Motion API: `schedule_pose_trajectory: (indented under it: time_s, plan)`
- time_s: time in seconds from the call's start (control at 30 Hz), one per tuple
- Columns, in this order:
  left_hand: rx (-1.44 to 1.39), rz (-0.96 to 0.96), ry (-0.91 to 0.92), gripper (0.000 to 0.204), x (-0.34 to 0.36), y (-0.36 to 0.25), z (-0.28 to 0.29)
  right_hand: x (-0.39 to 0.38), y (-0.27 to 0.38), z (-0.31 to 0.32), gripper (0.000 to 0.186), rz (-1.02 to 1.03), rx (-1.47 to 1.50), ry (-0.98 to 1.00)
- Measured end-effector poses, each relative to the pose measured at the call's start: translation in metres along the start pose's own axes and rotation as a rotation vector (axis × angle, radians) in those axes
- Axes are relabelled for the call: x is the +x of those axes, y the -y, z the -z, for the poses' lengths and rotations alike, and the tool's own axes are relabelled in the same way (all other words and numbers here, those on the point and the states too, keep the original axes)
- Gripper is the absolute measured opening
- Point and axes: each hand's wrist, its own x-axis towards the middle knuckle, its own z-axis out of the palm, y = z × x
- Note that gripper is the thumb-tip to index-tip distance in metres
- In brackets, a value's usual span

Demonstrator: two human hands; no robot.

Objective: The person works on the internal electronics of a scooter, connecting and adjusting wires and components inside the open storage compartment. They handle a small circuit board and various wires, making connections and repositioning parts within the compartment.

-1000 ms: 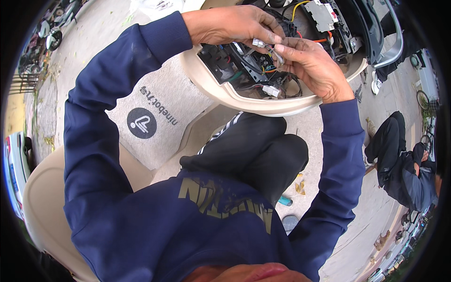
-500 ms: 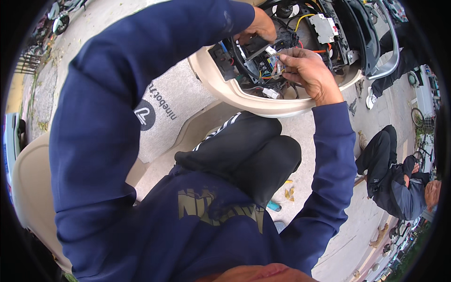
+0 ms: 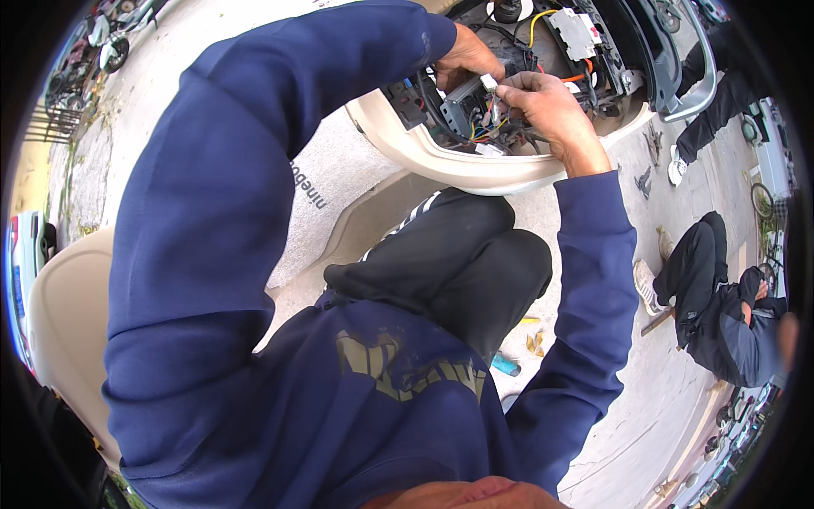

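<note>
Both my hands work inside the scooter's opened body (image 3: 432, 165), among loose wiring. My left hand (image 3: 468, 58) is closed over a dark grey box-shaped module (image 3: 462, 109), its fingertips partly hidden behind it. Between thumb and fingers, my right hand (image 3: 547, 103) pinches a small white plug connector (image 3: 489, 82) with thin wires, close beside the module. Coloured wires (image 3: 485, 133) run below the module. Another white connector (image 3: 490, 149) lies near the cream rim.
A white box-like unit (image 3: 577, 34) sits at the far right of the bay, beside orange and yellow cables. Grey floor mat (image 3: 318, 187) lies left of my knees. A seated person (image 3: 721, 314) is at the right. A teal cylindrical object (image 3: 506, 365) lies on the ground.
The dark grey module now shows more of its face, tilted into view. My right hand has moved slightly up and left with the white connector, nearer my left hand. The view has shifted slightly.
</note>
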Motion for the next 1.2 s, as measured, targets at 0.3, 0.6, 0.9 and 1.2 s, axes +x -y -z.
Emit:
schedule_pose_trajectory:
  time_s: [0.3,0.6,0.9,1.2]
  plan:
    - [-0.207,-0.166,-0.328,0.047,-0.029,-0.012,-0.001,-0.004,-0.001,0.012,0.036,0.078,-0.217,-0.16]
    - [-0.435,-0.338,-0.325,0.039,-0.031,0.019,-0.005,-0.038,0.036,-0.023,0.033,0.101,0.494,-0.136]
    - [-0.542,-0.275,-0.302,0.04,-0.047,0.001,-0.012,-0.034,0.019,-0.036,0.03,0.267,-0.49,-0.511]
    - [-0.497,-0.253,-0.312,0.048,-0.022,0.007,-0.007,-0.031,0.023,-0.034,0.024,0.201,-0.305,-0.414]
